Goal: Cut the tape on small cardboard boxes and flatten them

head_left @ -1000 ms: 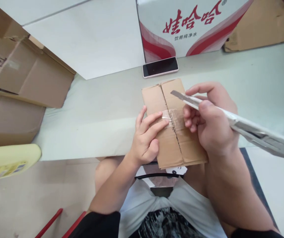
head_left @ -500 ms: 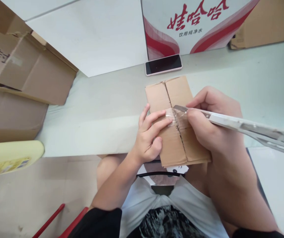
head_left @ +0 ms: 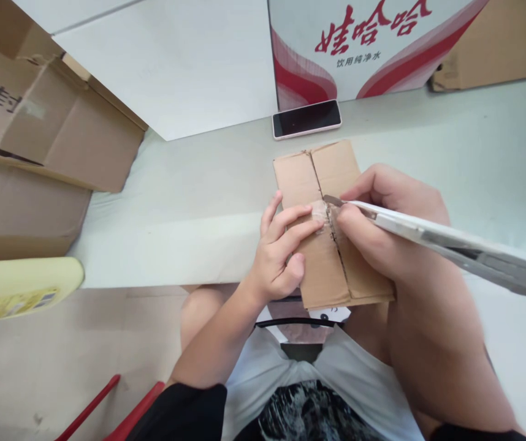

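A small cardboard box (head_left: 325, 269) lies at the table's front edge, overhanging a little towards my lap. Clear tape (head_left: 319, 211) crosses the dark seam between its two top flaps. My left hand (head_left: 281, 251) rests on the box's left side, fingers spread and two fingertips on the tape. Between thumb and fingers, my right hand (head_left: 382, 226) grips a utility knife (head_left: 428, 233) with a long white and grey handle. The knife's blade (head_left: 333, 200) is out, its tip at the seam beside the tape. My right hand hides part of the box's right side.
Behind the box a phone (head_left: 307, 119) lies on the pale-covered table (head_left: 189, 208), against a white and red carton (head_left: 359, 67). Large brown cartons (head_left: 92, 135) stand at the left, near a yellow container (head_left: 24, 288). Another brown carton (head_left: 497, 46) is at the back right.
The knife's handle end has swung slightly lower in view, and my right hand has shifted a little left against the box. My left hand keeps its pose on the box.
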Available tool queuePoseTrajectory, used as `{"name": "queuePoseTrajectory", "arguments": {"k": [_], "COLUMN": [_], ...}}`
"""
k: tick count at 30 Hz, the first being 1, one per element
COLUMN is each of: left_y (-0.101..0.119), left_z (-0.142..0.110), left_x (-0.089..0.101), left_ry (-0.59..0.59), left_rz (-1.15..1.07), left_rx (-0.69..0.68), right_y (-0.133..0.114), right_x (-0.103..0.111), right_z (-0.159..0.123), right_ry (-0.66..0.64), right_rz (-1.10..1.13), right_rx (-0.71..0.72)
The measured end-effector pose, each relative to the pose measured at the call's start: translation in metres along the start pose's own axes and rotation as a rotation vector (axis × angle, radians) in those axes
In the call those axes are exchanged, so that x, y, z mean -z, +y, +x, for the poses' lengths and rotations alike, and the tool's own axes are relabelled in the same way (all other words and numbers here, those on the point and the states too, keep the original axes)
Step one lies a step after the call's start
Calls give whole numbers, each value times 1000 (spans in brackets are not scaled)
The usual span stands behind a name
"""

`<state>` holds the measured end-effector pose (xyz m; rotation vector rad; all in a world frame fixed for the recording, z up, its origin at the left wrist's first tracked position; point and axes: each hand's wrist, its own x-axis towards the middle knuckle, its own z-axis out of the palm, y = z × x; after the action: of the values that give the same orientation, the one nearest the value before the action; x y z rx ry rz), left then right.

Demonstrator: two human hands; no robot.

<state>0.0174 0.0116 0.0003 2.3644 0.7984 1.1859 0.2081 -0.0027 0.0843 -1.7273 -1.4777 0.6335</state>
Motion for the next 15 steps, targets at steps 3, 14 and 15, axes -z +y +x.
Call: {"name": "queuePoseTrajectory", "arguments": {"k": [3,14,15], "left_y": [0,-1,-1], "left_z": [0,-1,-1], "left_x": [-1,1,1], "left_ry": [16,-25,-22], "left_rz": [-22,28,26], "left_rx": [-3,19,18], "right_y": [0,1,1], "right_x": [0,-3,-3], "right_z": [1,1,1], "right_ry": [-2,6,6], "right_rz": [-11,2,-8], "right_rx": [15,31,33]}}
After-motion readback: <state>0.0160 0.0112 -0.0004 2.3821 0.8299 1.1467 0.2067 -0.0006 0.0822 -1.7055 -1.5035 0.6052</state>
